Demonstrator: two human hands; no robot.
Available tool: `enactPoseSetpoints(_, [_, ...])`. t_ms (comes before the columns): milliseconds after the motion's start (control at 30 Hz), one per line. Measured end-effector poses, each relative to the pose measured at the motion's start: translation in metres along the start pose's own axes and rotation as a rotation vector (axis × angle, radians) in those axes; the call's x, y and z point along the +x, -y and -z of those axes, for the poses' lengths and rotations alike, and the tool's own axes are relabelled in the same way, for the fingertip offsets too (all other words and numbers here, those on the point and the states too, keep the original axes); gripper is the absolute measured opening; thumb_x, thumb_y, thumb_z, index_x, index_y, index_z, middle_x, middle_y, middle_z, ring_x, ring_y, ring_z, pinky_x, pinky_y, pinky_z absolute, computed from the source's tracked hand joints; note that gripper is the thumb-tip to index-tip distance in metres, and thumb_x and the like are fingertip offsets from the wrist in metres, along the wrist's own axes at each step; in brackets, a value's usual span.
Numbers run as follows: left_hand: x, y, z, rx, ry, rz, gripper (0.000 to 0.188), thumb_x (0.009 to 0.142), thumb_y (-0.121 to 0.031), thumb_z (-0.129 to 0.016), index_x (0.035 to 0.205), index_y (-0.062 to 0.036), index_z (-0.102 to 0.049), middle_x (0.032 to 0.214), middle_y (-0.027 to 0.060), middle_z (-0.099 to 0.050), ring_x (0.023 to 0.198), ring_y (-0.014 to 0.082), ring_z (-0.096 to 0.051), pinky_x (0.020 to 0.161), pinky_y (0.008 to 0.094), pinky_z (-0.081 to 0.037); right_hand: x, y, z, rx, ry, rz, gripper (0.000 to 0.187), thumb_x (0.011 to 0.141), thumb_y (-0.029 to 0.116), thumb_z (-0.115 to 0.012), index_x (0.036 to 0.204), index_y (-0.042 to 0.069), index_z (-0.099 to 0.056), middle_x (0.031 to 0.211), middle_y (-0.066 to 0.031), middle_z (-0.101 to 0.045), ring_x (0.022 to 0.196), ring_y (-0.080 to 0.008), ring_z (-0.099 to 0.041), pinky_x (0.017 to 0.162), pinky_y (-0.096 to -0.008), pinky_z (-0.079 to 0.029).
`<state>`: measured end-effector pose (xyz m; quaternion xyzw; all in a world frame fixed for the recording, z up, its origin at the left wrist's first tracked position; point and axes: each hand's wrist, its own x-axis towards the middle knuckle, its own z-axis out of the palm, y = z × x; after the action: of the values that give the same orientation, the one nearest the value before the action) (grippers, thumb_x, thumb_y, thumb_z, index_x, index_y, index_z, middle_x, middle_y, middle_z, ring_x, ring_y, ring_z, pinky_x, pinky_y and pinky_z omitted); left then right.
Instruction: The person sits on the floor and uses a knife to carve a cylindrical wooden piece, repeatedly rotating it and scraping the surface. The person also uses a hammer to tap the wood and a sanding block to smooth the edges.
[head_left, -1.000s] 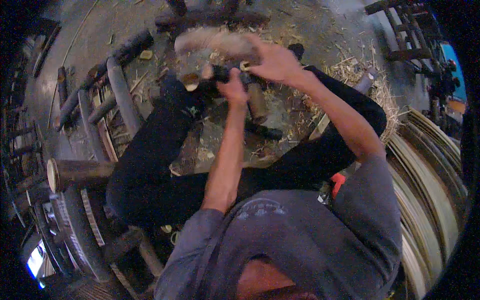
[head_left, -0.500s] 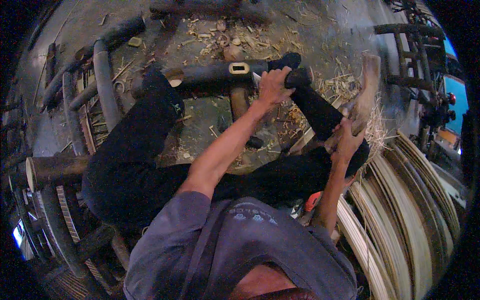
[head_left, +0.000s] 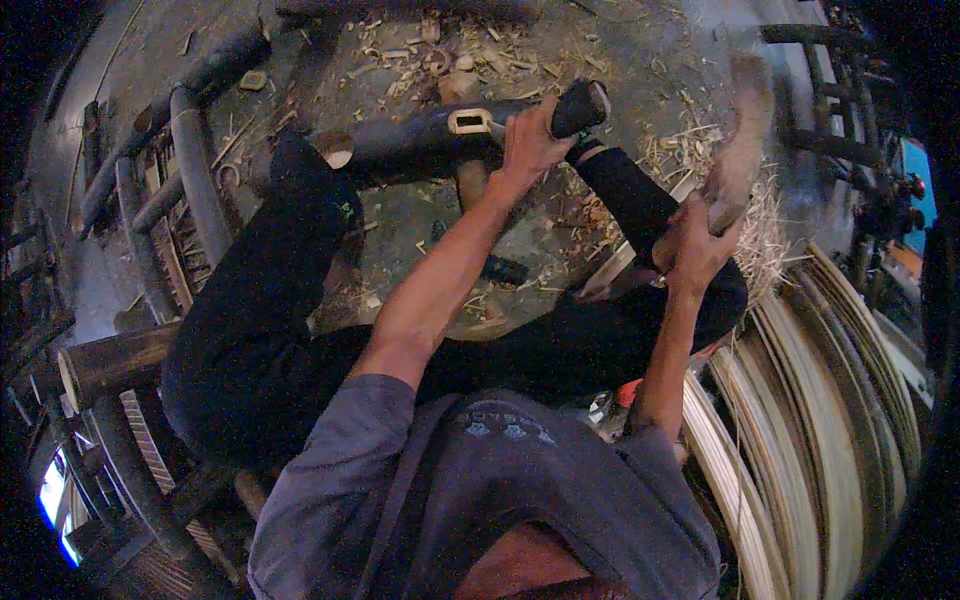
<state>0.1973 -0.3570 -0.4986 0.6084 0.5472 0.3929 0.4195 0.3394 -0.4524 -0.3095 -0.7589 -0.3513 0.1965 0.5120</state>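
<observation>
"Chips (head_left: 495, 65) litter the floor (head_left: 165, 65) out past that pole. Looking straight down from the person's head, what have the hands got?"

"Left hand (head_left: 535, 145) has its fingers curled tight round a thick dark-handled tool (head_left: 580, 110), butt end poking out to the right."

"And the other?"

"Right hand (head_left: 697, 245) is clenched on a wooden club (head_left: 745, 130), near the right knee (head_left: 715, 300) and well apart from the tool. The club's far end is blurred, so I can't make out its shape properly."

"Where's the piece being worked?"

"Dark pole (head_left: 405, 142), lying crosswise in front of the person, with a pale cut face at its left end. An oblong slot (head_left: 470, 121) with a pale rim sits in it, just left of the left hand."

"So which step is this?"

"Chiselling at that slot, I'd judge, between blows. Something like a pale blade seems to show by the fist, but whether its tip touches the wood I can't tell."

"And the next move calls for what?"

"To my eye, a steady left fist, the tip seated first, then the club square on the butt. Those knuckles sit close to it, so a glancing hit could catch them. The pole looks round, too, and might roll."
</observation>
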Motion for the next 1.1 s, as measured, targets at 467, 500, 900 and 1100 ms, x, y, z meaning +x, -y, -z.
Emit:
enactPoseSetpoints(467, [0.001,-0.002,0.004,0.163,0.076,-0.017,0.056,0.065,-0.03,-0.074,0.111,-0.0143,-0.047,0.089,0.0159,-0.064,0.088,0.0374,-0.06,0.072,0.0503,-0.039,0.024,-0.124,-0.041,-0.253,-0.167,0.166,0.031,0.079,0.012,-0.065,0.103,0.0,-0.049,0.091,-0.0118,-0.059,0.083,-0.0235,-0.056,0.077,-0.0355,-0.047])
enactPoseSetpoints(500, [-0.002,-0.002,0.002,0.159,0.064,-0.027,0.056,0.065,-0.031,-0.074,0.111,-0.0143,-0.047,0.089,0.0162,-0.064,0.087,0.0375,-0.06,0.072,0.0505,-0.039,0.008,-0.135,-0.051,-0.28,-0.143,0.217,0.039,0.078,0.012,-0.065,0.11,-0.001,-0.045,0.096,-0.0144,-0.057,0.088,-0.0253,-0.055,0.081,-0.0364,-0.045])
enactPoseSetpoints(900, [0.0,0.051,0.023,0.301,0.127,-0.122,0.066,0.064,-0.031,-0.074,0.12,-0.0116,-0.046,0.088,0.017,-0.063,0.085,0.0394,-0.06,0.078,0.048,-0.045,-0.054,-0.112,-0.078,-0.264,0.28,-0.085,0.074,0.071,0.017,-0.07,0.131,-0.004,-0.033,0.122,-0.0233,-0.05,0.113,-0.0332,-0.049,0.096,-0.0376,-0.038])
enactPoseSetpoints(1100, [0.018,-0.045,0.131,-0.296,-0.281,-0.032,0.04,0.071,-0.02,-0.073,0.105,-0.0068,-0.058,0.085,0.0104,-0.064,0.078,0.0277,-0.063,0.074,0.0396,-0.05,-0.049,-0.083,-0.075,-0.056,0.315,-0.065,0.08,0.068,0.022,-0.072,0.134,-0.001,-0.031,0.126,-0.0232,-0.047,0.116,-0.0325,-0.047,0.098,-0.0362,-0.036])
